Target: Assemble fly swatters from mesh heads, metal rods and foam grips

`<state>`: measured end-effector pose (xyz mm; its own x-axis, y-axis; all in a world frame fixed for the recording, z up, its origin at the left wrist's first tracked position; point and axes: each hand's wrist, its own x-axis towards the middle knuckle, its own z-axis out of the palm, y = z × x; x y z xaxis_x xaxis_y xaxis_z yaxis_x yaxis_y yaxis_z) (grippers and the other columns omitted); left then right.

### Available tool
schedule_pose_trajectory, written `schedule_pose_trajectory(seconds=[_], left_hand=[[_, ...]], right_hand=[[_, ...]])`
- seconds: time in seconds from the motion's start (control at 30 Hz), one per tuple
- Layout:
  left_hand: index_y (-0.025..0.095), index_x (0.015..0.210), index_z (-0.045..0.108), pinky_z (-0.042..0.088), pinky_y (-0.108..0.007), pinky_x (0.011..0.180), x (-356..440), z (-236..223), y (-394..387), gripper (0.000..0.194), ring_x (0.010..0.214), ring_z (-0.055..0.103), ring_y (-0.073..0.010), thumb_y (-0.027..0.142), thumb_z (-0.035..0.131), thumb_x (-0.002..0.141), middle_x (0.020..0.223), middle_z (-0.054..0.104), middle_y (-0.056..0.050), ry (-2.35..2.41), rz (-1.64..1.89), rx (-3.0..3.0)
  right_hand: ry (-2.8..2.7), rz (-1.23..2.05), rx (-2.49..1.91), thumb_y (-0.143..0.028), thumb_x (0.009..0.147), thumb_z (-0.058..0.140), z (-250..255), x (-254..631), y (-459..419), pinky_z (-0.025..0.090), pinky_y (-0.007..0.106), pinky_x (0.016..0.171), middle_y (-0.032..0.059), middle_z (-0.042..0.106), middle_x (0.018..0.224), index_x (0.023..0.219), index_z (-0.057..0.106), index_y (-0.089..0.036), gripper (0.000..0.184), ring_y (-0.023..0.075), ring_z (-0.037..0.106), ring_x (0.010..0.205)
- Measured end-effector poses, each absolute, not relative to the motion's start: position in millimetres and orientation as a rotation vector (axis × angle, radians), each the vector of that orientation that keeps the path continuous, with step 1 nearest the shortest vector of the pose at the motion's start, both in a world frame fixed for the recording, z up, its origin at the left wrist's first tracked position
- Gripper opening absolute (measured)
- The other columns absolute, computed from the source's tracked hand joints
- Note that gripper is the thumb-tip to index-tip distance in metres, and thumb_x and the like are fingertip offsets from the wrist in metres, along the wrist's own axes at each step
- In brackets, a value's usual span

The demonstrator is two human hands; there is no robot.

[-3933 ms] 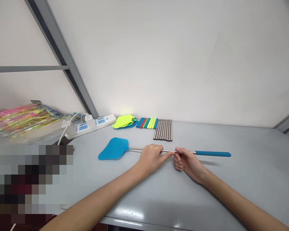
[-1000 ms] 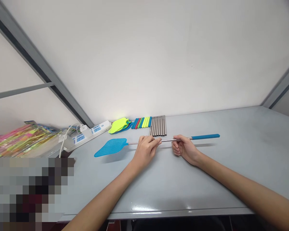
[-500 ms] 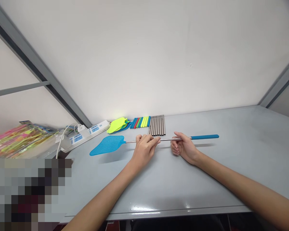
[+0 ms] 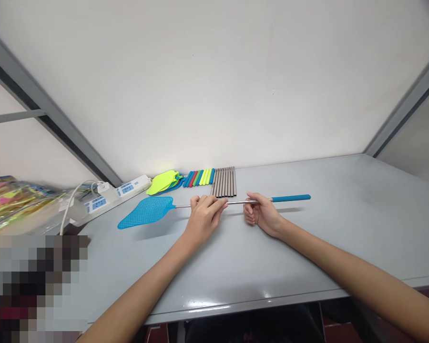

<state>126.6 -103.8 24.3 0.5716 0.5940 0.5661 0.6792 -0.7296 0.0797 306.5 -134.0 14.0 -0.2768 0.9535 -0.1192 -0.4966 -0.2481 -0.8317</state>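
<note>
A fly swatter (image 4: pixel 146 211) with a blue mesh head, a thin metal rod and a blue grip (image 4: pixel 291 197) lies level across my two hands, a little above the table. My left hand (image 4: pixel 204 214) is closed on the rod near the mesh head, palm down. Near the blue grip, my right hand (image 4: pixel 263 214) holds the rod between thumb and fingers, its other fingers curled. Behind the swatter, a row of metal tubes (image 4: pixel 224 183) lies side by side. Left of them are several coloured grips (image 4: pixel 200 177) and a pile of swatter heads (image 4: pixel 162 182), yellow-green on top.
A white power strip (image 4: pixel 127 189) with plugs and a cable stands at the table's left. Clear bags of colourful items (image 4: pixel 17 205) lie beyond it. The grey table (image 4: pixel 343 228) meets a white wall (image 4: pixel 214 85) at the back. The lower left corner is pixelated.
The whole scene has shifted left and slightly up in the view, as the camera turned. Both hands keep the same hold on the fly swatter.
</note>
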Motion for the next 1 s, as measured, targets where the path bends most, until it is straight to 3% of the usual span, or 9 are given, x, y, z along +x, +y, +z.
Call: schedule_pose_trajectory(seconds=[0.63, 0.87, 1.0], left_hand=[[0.023, 0.092, 0.055, 0.019, -0.032, 0.071, 130.2, 27.4, -112.9, 0.021, 0.076, 0.046, -0.0136, 0.030, 0.037, 0.084, 0.079, 0.056, -0.001, -1.142, -0.798, -2.643], [0.021, 0.101, 0.049, 0.020, -0.033, 0.075, 138.4, 20.8, -120.9, 0.022, 0.080, 0.046, -0.0143, 0.019, 0.035, 0.083, 0.084, 0.056, -0.002, -0.992, -0.730, -2.688], [0.020, 0.112, 0.042, 0.025, -0.031, 0.073, 139.8, 15.8, -121.6, 0.038, 0.076, 0.046, -0.0135, 0.004, 0.031, 0.079, 0.081, 0.055, -0.002, -0.869, -0.644, -2.728]], right_hand=[[-0.904, 1.753, -0.798, -0.037, 0.080, 0.035, 15.6, 304.7, -138.7, 0.021, 0.024, 0.043, -0.0014, 0.034, 0.042, 0.044, 0.042, -0.015, 0.043, 0.0081, 0.029, 0.039], [-0.901, 1.859, -0.775, -0.042, 0.079, 0.037, 11.9, 295.6, -143.9, 0.022, 0.022, 0.043, -0.0024, 0.034, 0.047, 0.049, 0.041, -0.015, 0.040, 0.0077, 0.029, 0.041], [-0.931, 1.880, -0.793, -0.046, 0.078, 0.038, 7.1, 291.3, -146.8, 0.022, 0.022, 0.043, -0.0022, 0.035, 0.048, 0.052, 0.042, -0.015, 0.040, 0.0079, 0.030, 0.043]])
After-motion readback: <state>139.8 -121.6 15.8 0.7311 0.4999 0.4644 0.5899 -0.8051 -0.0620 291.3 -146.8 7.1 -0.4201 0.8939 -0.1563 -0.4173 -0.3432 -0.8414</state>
